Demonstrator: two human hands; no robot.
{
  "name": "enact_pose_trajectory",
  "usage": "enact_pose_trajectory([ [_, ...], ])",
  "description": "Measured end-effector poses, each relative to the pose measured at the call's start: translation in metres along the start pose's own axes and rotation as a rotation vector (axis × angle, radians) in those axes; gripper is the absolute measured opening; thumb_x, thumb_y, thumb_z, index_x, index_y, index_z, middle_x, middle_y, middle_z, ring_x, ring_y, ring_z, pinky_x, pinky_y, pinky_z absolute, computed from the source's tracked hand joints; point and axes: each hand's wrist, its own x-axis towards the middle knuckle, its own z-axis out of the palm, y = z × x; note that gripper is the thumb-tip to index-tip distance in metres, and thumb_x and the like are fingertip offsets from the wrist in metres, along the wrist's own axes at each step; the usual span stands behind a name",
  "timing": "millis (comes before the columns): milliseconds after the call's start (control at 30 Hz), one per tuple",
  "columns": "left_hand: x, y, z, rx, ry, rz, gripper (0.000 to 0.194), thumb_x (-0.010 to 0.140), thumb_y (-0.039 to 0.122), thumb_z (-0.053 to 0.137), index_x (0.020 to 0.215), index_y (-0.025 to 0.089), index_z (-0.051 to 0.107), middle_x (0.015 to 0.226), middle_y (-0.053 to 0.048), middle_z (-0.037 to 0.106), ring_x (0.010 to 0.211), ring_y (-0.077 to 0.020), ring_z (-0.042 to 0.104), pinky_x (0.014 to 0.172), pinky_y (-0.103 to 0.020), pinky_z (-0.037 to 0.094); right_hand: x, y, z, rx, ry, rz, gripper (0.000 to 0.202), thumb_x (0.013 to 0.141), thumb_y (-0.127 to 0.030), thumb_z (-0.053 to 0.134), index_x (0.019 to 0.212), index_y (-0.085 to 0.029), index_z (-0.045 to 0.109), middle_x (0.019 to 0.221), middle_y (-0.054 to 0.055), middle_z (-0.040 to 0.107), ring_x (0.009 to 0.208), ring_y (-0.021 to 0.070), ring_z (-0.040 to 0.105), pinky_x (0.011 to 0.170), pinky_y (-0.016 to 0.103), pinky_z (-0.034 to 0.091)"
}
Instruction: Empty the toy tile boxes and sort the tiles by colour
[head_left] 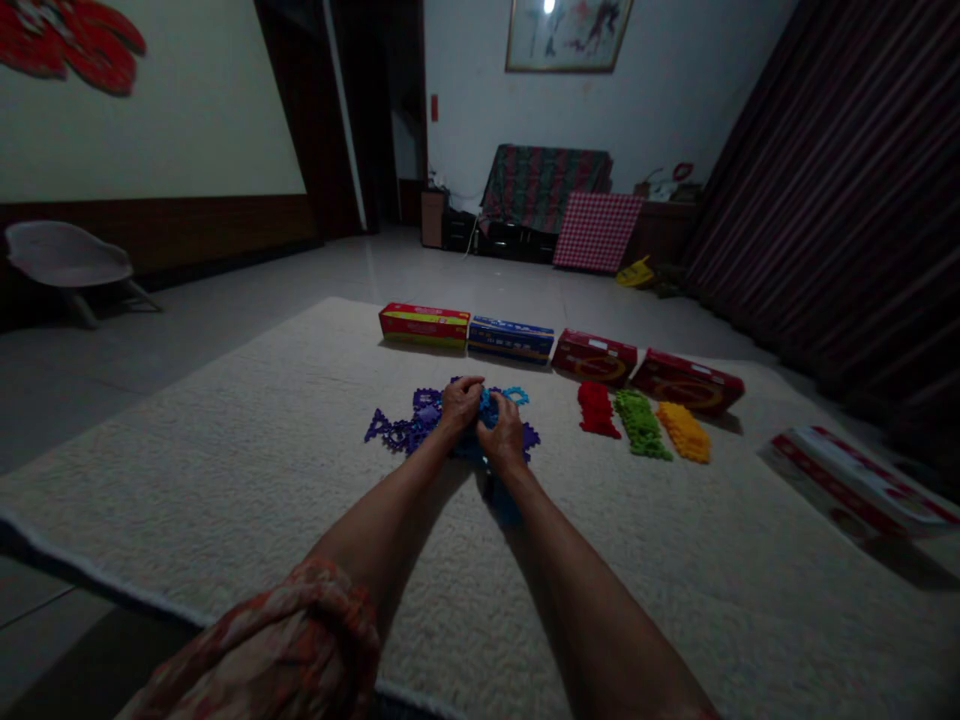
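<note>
My left hand [460, 403] and my right hand [504, 434] are close together over a heap of plastic pieces on the mat. Between the fingers are blue plastic toy pieces [488, 408] with bumpy edges. Both hands look closed on them, though the exact grip is partly hidden. Purple interlocking pieces [399, 434] spread out to the left and under the hands. A light-blue ring-shaped piece [517, 396] lies just beyond my right hand. Off to the right, pieces are grouped by colour: a red stack [598, 410], a green stack [641, 425] and a yellow stack [684, 432].
Along the far side of the cream mat [247, 420] stand a red-yellow box [424, 326], a blue box [511, 341] and two dark red boxes [595, 357]. A red-and-white box [862, 482] lies at the right. A small chair [67, 258] stands on the left floor.
</note>
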Motion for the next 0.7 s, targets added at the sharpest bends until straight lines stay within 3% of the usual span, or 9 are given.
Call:
enact_pose_trajectory([
  [167,0.011,-0.001,0.0,0.028,-0.015,0.007,0.026,0.081,0.012,0.057,0.093,0.017,0.08,0.097,-0.006,0.08,0.094,-0.0192,0.073,0.091,-0.03,0.056,0.011,0.015,-0.01,-0.015,-0.068,-0.076,0.047,0.075,-0.019,0.063,0.122,-0.015,0.061,0.126,0.017,0.063,0.124,0.0304,0.056,0.111,0.052,0.044],
  [367,-0.006,-0.005,-0.016,-0.004,0.029,0.055,0.025,0.081,0.014,0.057,0.092,0.017,0.079,0.098,-0.005,0.079,0.096,-0.0194,0.073,0.095,-0.032,0.056,-0.022,0.022,-0.048,-0.088,-0.05,-0.102,0.043,0.08,-0.024,0.059,0.122,-0.016,0.061,0.129,0.017,0.062,0.125,0.0288,0.056,0.111,0.05,0.045],
  [567,-0.042,-0.01,-0.042,0.049,0.097,0.126,0.029,0.083,0.013,0.051,0.094,0.019,0.078,0.1,-0.003,0.078,0.098,-0.0188,0.071,0.096,-0.032,0.054,-0.074,-0.005,-0.073,-0.275,-0.183,0.012,0.059,0.081,-0.041,0.063,0.133,-0.015,0.056,0.14,0.021,0.055,0.131,0.0344,0.05,0.106,0.055,0.045],
  [700,-0.051,-0.017,-0.072,0.261,0.23,0.154,0.036,0.083,0.009,0.046,0.102,0.019,0.075,0.111,-0.007,0.075,0.109,-0.021,0.067,0.103,-0.035,0.05,-0.094,-0.03,-0.076,-0.432,-0.306,0.131,0.077,0.075,-0.044,0.07,0.144,-0.017,0.048,0.154,0.021,0.042,0.137,0.0403,0.042,0.107,0.06,0.04],
])
